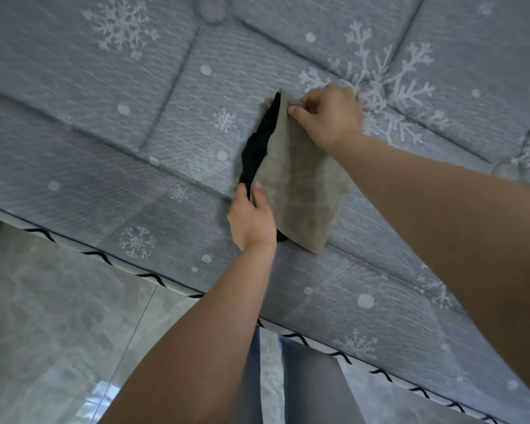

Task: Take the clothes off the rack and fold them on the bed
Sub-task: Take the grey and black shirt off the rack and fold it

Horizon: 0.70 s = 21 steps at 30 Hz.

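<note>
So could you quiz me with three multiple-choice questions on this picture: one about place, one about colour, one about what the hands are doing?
1. Where does the khaki cloth lie?
A. on the floor
B. on the bed
C. on a rack

2. What colour shows beneath it?
A. black
B. red
C. yellow

3. How are the hands?
A. both idle
B. one holding
C. both pinching the cloth

Answers: 1 B, the snowflake mattress is under it. 2 A, a black garment peeks out. 3 C, left hand and right hand each pinch an edge.

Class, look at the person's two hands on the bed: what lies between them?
In the head view, the khaki cloth spans the stretch between the left hand and right hand, each pinching an end. A black garment shows beneath its left edge.
</note>
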### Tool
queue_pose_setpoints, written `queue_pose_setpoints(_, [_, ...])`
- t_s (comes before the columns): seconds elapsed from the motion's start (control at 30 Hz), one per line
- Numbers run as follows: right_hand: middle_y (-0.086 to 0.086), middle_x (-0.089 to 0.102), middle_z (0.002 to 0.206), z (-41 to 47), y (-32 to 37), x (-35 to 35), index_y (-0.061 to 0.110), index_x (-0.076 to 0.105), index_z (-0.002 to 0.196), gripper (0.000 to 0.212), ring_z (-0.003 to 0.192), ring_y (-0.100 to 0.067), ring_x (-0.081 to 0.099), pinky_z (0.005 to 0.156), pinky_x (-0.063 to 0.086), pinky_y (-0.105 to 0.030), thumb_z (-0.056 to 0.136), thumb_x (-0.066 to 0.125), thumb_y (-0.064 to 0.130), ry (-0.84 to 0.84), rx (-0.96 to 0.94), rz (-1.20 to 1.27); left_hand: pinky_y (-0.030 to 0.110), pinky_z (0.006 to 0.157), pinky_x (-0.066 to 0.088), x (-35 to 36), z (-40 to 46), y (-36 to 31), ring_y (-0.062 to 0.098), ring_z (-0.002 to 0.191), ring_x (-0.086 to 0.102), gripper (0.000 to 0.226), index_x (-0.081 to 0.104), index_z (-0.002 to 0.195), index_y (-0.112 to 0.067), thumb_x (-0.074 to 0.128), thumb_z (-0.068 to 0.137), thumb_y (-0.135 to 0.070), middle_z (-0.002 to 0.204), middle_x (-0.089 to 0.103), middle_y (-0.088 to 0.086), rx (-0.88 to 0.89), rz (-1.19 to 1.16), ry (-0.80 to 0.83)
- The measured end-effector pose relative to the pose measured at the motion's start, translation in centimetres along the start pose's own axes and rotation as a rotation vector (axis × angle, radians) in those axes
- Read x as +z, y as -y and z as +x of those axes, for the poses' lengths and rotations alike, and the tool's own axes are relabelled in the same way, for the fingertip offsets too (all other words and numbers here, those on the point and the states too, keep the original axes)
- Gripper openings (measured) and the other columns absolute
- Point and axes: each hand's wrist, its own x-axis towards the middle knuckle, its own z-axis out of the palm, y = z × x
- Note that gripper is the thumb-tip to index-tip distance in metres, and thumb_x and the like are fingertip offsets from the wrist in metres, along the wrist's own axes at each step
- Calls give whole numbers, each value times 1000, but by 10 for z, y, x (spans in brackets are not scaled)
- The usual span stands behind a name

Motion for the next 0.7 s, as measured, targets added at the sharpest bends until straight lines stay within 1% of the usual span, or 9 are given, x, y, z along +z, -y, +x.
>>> queue_pose_setpoints(0.07, [-1,60,119,4,3,5,29,71,106,32,117,-26,52,98,38,-39,93,58,54,12,30,-9,32,75,44,-2,9,5,19,103,57,35,64,114,-14,46,102,-41,113,59,1,8,137,-25])
queue_pose_setpoints(0.13, [-2,57,127,8,2,11,28,67,118,33,120,-23,53,100,42,-38,94,59,49,59,65,76,39,85,47,-3,17,8,23,104,56,33,62,115,-14,59,94,-39,117,56,4,62,246,-80])
queue_pose_setpoints(0.2, [-2,57,132,11,4,14,25,56,135,42,124,-21,52,104,44,-37,96,58,41,167,112,215,35,91,42,-6,21,4,23,106,53,39,57,116,-16,69,84,-36,118,55,3,85,302,-123])
queue_pose_setpoints(0.27, [-5,53,140,14,9,16,25,47,145,54,131,-26,46,109,42,-40,94,56,37,260,143,233,35,92,41,-9,23,2,21,107,52,47,54,120,-17,71,80,-36,121,55,1,90,306,-110])
queue_pose_setpoints(0.37, [-6,51,142,19,11,14,28,43,147,60,133,-32,43,109,42,-46,90,57,39,309,127,152,40,87,51,-11,26,1,20,102,58,59,50,123,-15,77,78,-42,121,58,3,82,206,-15])
queue_pose_setpoints(0.43, [-3,54,140,21,12,10,28,44,147,60,132,-29,45,108,43,-44,91,60,38,347,127,155,39,90,49,-11,31,0,20,103,58,64,51,120,-16,80,74,-50,120,58,3,82,276,-12])
queue_pose_setpoints(0.5, [-2,55,138,23,12,10,28,46,145,58,130,-27,46,106,45,-42,90,62,38,378,127,150,36,97,42,-11,41,-3,20,108,55,58,57,113,-18,80,72,-53,120,54,2,86,402,-30])
queue_pose_setpoints(0.6, [-3,58,126,28,10,14,22,54,134,47,122,-27,50,96,48,-38,90,63,37,383,103,132,36,99,41,-11,51,-11,21,110,50,44,62,103,-16,77,76,-47,119,49,4,71,457,51])
queue_pose_setpoints(0.7, [-3,51,112,28,12,16,11,54,127,38,99,-20,51,73,42,-26,94,62,28,368,56,127,36,91,49,-9,50,-14,19,105,55,34,61,109,-12,71,85,-33,114,56,4,99,238,196])
